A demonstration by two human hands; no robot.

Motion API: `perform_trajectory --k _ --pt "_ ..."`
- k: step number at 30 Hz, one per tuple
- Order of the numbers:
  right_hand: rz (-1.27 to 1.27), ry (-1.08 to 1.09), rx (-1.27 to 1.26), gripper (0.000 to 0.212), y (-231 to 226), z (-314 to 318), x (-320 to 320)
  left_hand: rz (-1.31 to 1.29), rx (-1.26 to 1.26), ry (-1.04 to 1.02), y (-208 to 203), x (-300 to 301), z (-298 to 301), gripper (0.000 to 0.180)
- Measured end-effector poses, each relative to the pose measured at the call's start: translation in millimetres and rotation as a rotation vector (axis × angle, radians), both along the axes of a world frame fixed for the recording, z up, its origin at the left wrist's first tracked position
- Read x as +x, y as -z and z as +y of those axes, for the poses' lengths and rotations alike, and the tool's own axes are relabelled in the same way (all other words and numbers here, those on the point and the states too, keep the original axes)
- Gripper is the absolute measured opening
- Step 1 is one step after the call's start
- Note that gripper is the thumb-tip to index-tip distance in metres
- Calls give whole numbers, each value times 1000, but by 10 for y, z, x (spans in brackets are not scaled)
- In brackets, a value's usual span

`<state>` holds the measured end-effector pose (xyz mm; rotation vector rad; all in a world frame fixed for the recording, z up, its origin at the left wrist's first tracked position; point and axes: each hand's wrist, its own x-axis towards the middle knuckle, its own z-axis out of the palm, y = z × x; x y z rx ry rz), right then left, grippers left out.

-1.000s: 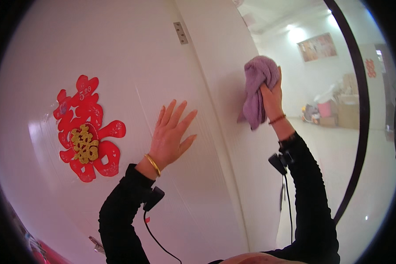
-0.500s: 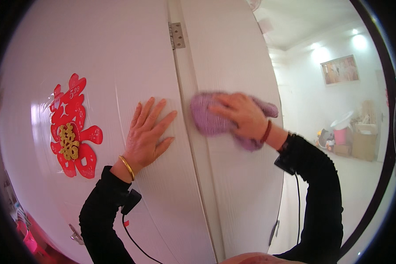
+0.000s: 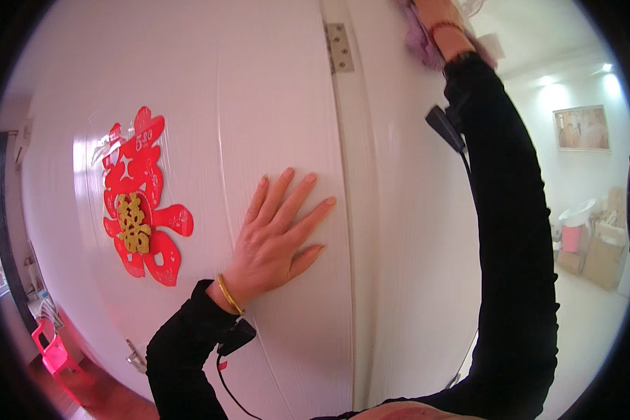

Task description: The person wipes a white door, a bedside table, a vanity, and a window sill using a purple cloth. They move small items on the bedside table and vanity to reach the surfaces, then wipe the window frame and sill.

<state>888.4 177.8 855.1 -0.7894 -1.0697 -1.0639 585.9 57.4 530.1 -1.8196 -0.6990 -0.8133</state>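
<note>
Two black sleeves, each with one small black device ( (image 3: 236, 337) for the left), enter nearest, the right sleeve (image 3: 514, 231) rising from four o'clock and blocking part of the room. The left hand (image 3: 276, 234), wearing one gold bangle (image 3: 229, 294), is spread wide and empty on one white door (image 3: 287, 112), fingers toward one o'clock. At one o'clock, the right hand (image 3: 437, 10) lies over one purple cloth (image 3: 421, 45); its fingers are cut off, so how closed they are cannot be told, nor can the cloth's long axis or pointing. One hinge (image 3: 341, 47) sits at twelve, one red decoration (image 3: 162, 259) at nine, one handle (image 3: 136, 357) at eight. Beyond stand one pink chair (image 3: 54, 353) at eight, one pink bucket (image 3: 571, 239) at three and, above it, one framed picture (image 3: 582, 129)
</note>
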Motion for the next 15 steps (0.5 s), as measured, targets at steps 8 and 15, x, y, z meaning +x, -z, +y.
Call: perform_trajectory --k 8,15 --pt "-735 -222 72 34 341 -390 -928 24 79 -24 9 -62 132 54" --pt "-375 -300 85 61 2042 -399 -871 63 202 57 8 -89 224 46"
